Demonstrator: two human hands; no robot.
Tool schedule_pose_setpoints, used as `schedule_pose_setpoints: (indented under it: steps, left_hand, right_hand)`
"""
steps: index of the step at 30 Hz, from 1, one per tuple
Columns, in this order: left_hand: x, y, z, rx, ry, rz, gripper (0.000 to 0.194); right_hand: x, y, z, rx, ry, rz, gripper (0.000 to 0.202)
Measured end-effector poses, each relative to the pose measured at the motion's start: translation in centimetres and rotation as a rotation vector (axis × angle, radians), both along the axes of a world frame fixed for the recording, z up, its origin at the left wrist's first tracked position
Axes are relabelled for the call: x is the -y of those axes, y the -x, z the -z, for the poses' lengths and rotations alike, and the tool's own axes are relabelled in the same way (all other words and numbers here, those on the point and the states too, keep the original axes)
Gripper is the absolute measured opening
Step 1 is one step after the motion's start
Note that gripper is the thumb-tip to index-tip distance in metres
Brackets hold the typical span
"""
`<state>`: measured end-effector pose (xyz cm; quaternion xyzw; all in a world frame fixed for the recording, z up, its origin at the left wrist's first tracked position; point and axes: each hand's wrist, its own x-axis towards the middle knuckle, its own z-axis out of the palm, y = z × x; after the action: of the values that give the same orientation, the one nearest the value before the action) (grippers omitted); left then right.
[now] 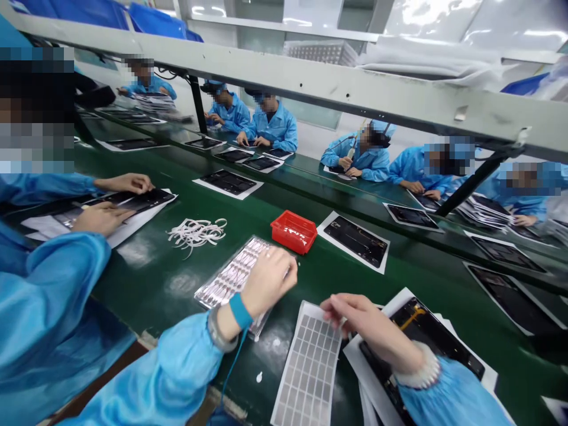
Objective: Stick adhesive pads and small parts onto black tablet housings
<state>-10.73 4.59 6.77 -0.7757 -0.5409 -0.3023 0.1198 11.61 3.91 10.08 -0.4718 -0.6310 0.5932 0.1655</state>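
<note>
My left hand [270, 278], with a blue wrist strap [240, 310], is over the right side of a clear tray [231, 266] holding rows of small parts with pale leads. Its fingers are curled together, and their tips are hidden. Near the top right corner of a sheet of grey rectangular stickers [310, 361], my right hand [361, 322] has its fingers bent close together. Whatever either hand pinches is too small or hidden to name. Beneath my right forearm, black device panels [432, 337] lie on white sheets, one showing an orange flex strip [410, 318].
A red bin [293, 231] stands behind the tray, left of another black panel [355, 241]. Curled white strips [195, 234] lie in a heap. At left, a co-worker's hands [106, 216] work on a panel. More people sit across the conveyor, beneath a white shelf beam [310, 83].
</note>
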Motion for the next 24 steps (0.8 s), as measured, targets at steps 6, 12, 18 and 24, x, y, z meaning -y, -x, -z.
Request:
schedule_pose_setpoints:
  steps: [6,12,18,24]
  left_hand:
    - [4.8,-1.5,1.1,-0.135,-0.411,0.242,0.014]
    - [5.7,-0.7,1.3,0.041,-0.332,0.209,0.016]
    - [6.1,-0.5,1.8,0.166,-0.28,0.146,0.018]
    - [5.5,0.0,1.9,0.144,-0.158,0.039,0.026]
  right_hand:
    - [0.4,4.4,0.7,-0.391,0.463,0.047,0.037]
    - [0.4,5.8,1.5,-0.214,0.118,0.118,0.033]
    - [0.4,6.1,2.1,-0.019,-0.267,-0.064,0.017]
    - [0.7,6.4,1.5,0.07,-0.385,-0.107,0.02]
